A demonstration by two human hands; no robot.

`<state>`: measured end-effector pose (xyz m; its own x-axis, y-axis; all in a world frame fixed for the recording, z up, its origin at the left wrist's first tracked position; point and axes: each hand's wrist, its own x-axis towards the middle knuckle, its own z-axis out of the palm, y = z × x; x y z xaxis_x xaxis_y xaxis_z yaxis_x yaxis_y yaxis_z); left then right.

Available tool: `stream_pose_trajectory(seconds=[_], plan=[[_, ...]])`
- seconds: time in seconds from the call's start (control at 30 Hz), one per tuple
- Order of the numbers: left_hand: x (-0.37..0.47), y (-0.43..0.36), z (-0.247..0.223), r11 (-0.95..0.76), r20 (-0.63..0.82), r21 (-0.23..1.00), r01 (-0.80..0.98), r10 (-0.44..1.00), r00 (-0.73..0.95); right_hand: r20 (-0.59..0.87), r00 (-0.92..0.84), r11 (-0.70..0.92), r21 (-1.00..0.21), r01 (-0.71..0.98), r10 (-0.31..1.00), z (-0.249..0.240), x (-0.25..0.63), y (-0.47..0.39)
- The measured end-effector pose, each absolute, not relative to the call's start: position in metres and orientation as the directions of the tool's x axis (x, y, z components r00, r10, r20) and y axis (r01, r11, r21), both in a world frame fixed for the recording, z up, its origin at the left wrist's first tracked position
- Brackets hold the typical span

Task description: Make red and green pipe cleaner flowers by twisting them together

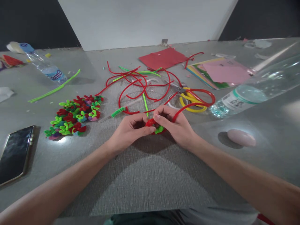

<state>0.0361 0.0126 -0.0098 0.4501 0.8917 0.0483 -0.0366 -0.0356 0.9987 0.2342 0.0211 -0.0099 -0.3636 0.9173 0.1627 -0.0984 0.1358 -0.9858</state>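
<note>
Between my two hands is a small red and green pipe cleaner piece (159, 129), just above the table near its middle. My left hand (132, 128) pinches its red left side between thumb and forefinger. With thumb and fingers closed, my right hand (174, 125) grips its right side, and a long red pipe cleaner tail (187, 106) curves up out of that hand. Part of the piece is hidden by my fingers. Loose red pipe cleaners (142, 82) lie tangled just beyond, along with a green coiled pipe cleaner (117, 112) on a thin stick.
Left lie a cluster of small pipe cleaner flowers (72, 117), a phone (17, 153) and a water bottle (47, 67). Right are yellow and red-handled scissors (194, 97), a larger bottle (248, 93) and a pinkish oval object (241, 137). Behind are red paper (165, 58) and coloured sheets (227, 70).
</note>
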Motion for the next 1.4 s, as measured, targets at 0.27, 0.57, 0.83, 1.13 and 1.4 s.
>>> stream_pose_trajectory(seconds=[0.27, 0.57, 0.83, 1.13, 1.4], plan=[[0.032, 0.012, -0.015, 0.013, 0.024, 0.997, -0.074, 0.879, 0.476, 0.246, -0.369, 0.244, -0.968, -0.055, 0.896, -0.014, 0.234, 0.02], [0.031, 0.013, -0.016, 0.002, 0.027, 0.998, -0.063, 0.887, 0.46, 0.32, -0.293, 0.365, -0.924, 0.112, 0.901, -0.012, 0.233, 0.016], [0.032, 0.015, -0.022, -0.018, 0.076, 0.988, -0.15, 0.917, 0.392, 0.311, -0.277, 0.345, -0.935, 0.083, 0.909, -0.017, 0.232, 0.013], [0.034, 0.012, -0.017, 0.064, 0.002, 0.985, -0.158, 0.922, 0.388, 0.327, -0.249, 0.363, -0.924, 0.118, 0.912, -0.014, 0.23, 0.011], [0.033, 0.014, -0.02, 0.0, 0.046, 0.994, -0.108, 0.901, 0.431, 0.341, -0.271, 0.389, -0.91, 0.144, 0.9, -0.014, 0.231, 0.014]])
